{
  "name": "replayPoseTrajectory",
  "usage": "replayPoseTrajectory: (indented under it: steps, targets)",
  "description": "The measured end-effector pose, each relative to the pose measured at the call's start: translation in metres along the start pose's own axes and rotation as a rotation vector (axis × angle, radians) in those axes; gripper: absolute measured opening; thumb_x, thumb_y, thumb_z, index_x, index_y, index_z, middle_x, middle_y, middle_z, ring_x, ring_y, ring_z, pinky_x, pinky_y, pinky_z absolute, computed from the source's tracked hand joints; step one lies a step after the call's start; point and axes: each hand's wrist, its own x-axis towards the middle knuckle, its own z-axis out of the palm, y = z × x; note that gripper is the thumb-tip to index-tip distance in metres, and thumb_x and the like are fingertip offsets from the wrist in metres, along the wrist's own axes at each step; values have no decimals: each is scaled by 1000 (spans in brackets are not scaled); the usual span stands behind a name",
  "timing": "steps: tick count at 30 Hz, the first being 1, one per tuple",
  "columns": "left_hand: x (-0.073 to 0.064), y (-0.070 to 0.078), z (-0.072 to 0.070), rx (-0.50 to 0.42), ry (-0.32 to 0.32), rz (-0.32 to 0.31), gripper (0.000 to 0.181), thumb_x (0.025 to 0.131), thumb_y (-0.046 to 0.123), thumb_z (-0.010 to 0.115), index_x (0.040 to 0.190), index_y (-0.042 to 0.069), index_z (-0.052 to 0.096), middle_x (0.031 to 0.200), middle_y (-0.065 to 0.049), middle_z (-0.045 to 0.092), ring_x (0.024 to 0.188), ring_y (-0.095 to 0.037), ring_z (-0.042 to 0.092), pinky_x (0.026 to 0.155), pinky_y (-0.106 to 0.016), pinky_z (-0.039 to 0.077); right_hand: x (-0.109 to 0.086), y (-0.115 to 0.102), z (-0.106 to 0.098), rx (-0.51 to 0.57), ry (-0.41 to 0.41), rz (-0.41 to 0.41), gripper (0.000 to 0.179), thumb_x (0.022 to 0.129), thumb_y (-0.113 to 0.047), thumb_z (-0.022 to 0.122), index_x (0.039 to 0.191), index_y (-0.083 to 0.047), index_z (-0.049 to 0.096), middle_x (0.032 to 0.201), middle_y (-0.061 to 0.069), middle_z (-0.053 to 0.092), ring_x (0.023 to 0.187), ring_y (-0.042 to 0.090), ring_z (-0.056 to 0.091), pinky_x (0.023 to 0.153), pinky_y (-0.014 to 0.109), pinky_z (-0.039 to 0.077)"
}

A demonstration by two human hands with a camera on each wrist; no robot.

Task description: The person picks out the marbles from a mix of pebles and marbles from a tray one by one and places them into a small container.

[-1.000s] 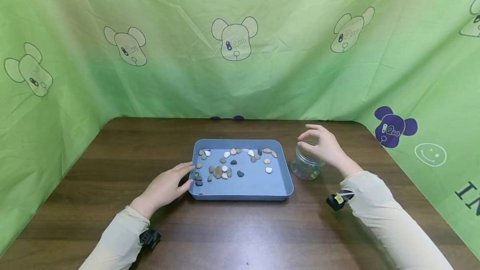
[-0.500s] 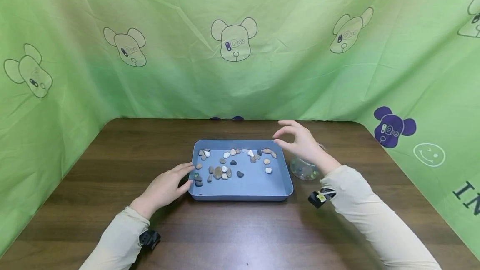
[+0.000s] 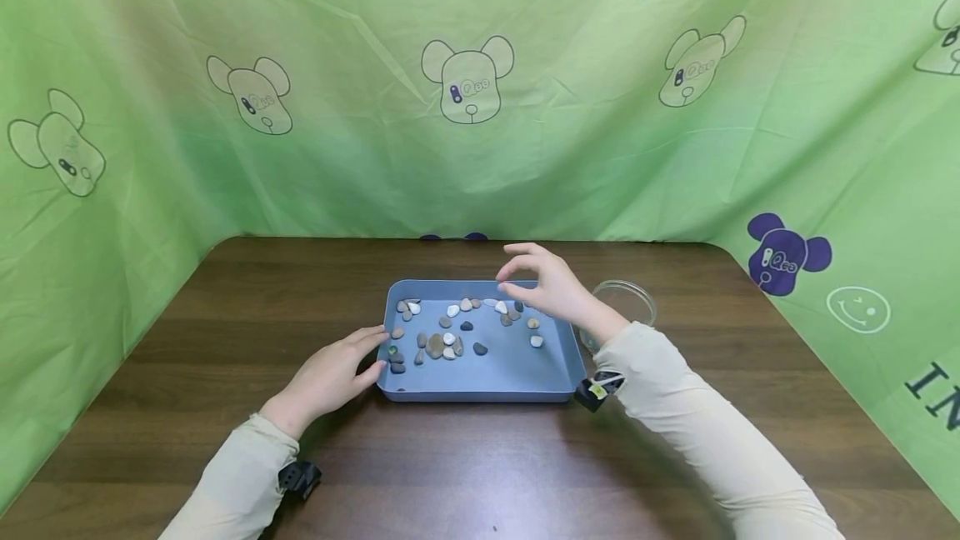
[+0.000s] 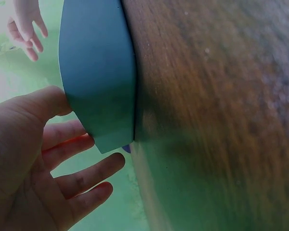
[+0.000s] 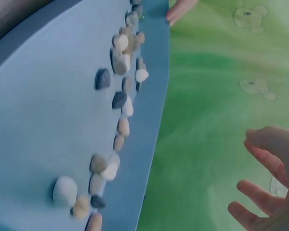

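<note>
A blue tray point(image 3: 517, 369) with several pebbles point(image 3: 435, 346) in it lies in the middle of the head view. My left hand point(image 3: 330, 373) rests at the tray's left side, thumb and fingertips touching the rim. In the left wrist view its fingers point(image 4: 89, 175) are loosely bent by the tray corner. Over the tray's back right part hovers my right hand point(image 3: 551, 283), fingers spread and bent, with nothing visible between thumb and index finger. A small green marble point(image 3: 393, 349) sits among pebbles near the tray's left wall. Behind the right wrist, a clear jar point(image 3: 630, 300) is partly hidden.
Everything stands on a dark wooden table point(image 3: 480, 465). A green curtain point(image 3: 337, 173) with printed bear heads hangs behind and along both sides. The jar is just right of the tray, under the right forearm's line.
My right hand has travelled left from above the jar to above the tray's back right part, uncovering the jar's rim. The left hand has stayed at the tray.
</note>
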Motion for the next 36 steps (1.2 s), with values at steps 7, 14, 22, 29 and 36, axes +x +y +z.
replayPoseTrajectory:
  steps: [7,14,22,29,36]
  targets:
    - [1,-1,1,10,-2,16,45,91,21,57,131,2,53,138,-15,51,124,-32,52,100,-47,45,10,-6,18,11,-29,-46,9,82,-15,70,90,-11,70,134,17,52,127,35,47,105,52,37]
    - [1,-2,1,21,-15,10,45,92,24,57,132,3,52,139,-14,50,125,-31,52,100,-46,45,18,-13,32,50,-77,-41,10,83,-16,69,91,-11,71,137,15,50,129,35,44,106,54,35]
    - [2,-3,2,17,-26,-4,46,92,25,57,133,4,51,140,-14,49,124,-31,52,99,-47,45,29,-21,49,66,-164,-55,10,83,-18,69,91,-12,70,140,15,46,132,36,40,107,54,33]
    - [1,-2,1,11,-27,-4,46,92,26,57,132,3,52,139,-15,49,125,-32,51,100,-48,45,39,-29,63,60,-267,-110,17,84,-19,68,97,-7,70,144,16,42,134,36,36,109,54,31]
    - [3,-3,2,21,-25,3,46,92,24,57,132,3,52,139,-15,49,124,-32,52,99,-48,45,48,-37,72,24,-328,-173,18,85,-20,67,99,-9,70,144,17,41,135,36,34,110,54,29]
